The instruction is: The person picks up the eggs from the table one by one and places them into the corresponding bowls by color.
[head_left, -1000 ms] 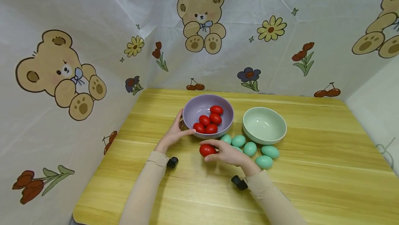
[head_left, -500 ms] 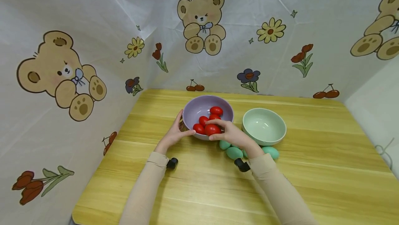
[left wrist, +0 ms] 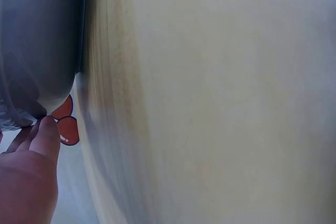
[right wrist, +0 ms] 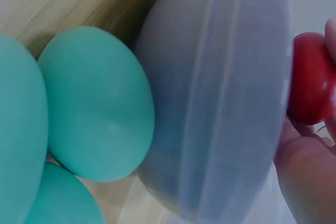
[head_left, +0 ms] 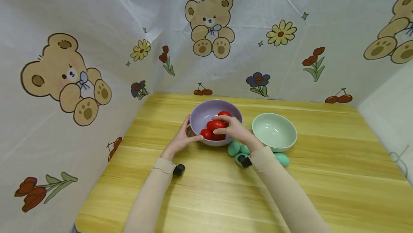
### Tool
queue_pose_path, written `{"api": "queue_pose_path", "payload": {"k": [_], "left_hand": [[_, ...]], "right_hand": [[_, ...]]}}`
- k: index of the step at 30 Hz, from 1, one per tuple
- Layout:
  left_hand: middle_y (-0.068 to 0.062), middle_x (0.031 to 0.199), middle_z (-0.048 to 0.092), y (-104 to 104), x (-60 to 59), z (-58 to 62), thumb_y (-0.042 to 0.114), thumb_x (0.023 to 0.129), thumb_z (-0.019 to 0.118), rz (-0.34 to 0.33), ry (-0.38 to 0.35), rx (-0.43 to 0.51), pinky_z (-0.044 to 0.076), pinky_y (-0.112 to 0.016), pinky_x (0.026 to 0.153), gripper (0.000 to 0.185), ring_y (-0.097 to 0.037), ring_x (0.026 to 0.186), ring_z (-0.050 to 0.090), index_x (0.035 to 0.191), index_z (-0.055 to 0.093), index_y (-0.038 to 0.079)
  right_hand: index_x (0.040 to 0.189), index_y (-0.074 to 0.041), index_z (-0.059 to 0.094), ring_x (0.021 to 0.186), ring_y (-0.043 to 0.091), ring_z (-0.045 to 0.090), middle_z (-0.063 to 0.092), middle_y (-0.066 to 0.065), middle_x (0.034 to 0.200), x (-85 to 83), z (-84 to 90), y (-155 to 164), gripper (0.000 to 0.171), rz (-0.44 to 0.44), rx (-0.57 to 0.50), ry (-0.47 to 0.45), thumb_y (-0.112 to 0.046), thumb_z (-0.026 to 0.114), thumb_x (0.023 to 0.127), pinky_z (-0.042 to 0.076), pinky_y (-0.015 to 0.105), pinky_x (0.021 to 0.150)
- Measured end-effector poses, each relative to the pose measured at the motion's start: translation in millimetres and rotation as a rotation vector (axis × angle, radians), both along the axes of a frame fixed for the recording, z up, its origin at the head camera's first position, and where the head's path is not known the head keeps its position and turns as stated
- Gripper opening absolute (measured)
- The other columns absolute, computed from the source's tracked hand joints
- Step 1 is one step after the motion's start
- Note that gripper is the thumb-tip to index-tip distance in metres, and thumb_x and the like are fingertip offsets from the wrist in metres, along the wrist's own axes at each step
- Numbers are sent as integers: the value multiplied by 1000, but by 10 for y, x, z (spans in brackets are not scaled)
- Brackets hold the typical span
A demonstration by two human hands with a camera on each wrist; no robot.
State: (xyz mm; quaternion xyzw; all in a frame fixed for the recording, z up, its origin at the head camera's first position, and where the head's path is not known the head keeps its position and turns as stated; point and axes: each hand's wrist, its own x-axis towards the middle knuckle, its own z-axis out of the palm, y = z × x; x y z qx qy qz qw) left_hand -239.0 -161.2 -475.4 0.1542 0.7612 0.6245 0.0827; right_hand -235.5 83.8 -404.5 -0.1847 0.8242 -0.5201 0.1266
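Observation:
A purple bowl [head_left: 201, 113] stands on the wooden table with several red eggs [head_left: 206, 134] in it. My left hand [head_left: 179, 140] holds the bowl at its left side, thumb along the near rim and fingers against the outer wall. In the left wrist view, fingertips [left wrist: 48, 129] press the bowl's wall [left wrist: 42, 30]. Over the bowl's inside, my right hand [head_left: 237, 129] grips one red egg [head_left: 217, 126] between thumb and fingers. The right wrist view shows this red egg [right wrist: 311, 80] just past the rim of the bowl [right wrist: 210, 98].
To the right stands a light green bowl [head_left: 274, 129]. Several green eggs [head_left: 233, 148] lie on the table [head_left: 206, 197] in front of the two bowls, partly hidden by my right forearm. A bear-printed cloth [head_left: 238, 68] hangs behind and at the left.
My right hand has carried the red egg from in front of the purple bowl up and over its near rim. The left hand has stayed on the bowl. Green eggs near the right wrist have shifted.

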Motion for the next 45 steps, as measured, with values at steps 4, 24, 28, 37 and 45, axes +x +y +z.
{"api": "queue_pose_path", "payload": {"k": [4,24,28,37,45], "left_hand": [[-8,152,11,8,0,5,16,79,76,6,-5,-5,24,-37,108,104,-30,134,23,150,-1,15],[-7,152,9,1,25,35,16,79,76,-1,-43,-1,24,-34,108,106,-28,135,22,150,-2,18],[-13,152,5,7,82,155,14,79,75,-32,-61,19,21,-40,109,105,-35,135,19,149,-3,16],[-17,152,4,32,155,297,11,80,73,-50,-56,10,20,-43,109,103,-38,135,16,149,-5,11],[-23,150,6,38,142,292,8,80,73,-57,-6,22,19,-47,108,102,-42,133,17,148,-3,6]], "right_hand": [[126,-16,58,111,30,45,51,11,124,-75,-46,-41,49,-3,52,4,-15,74,79,44,43,91],[122,-13,59,108,30,47,53,11,120,-231,-136,-158,47,9,186,-15,-16,76,78,45,42,90],[122,-15,59,108,30,47,53,11,120,-234,-152,-167,47,3,196,-28,-16,76,77,45,43,89],[120,-12,61,107,30,48,54,11,119,-233,-161,-187,45,7,218,26,-13,76,77,43,45,91],[120,-12,61,108,29,47,54,10,121,-248,-179,-216,47,-10,238,16,-13,77,76,43,44,92]]}}
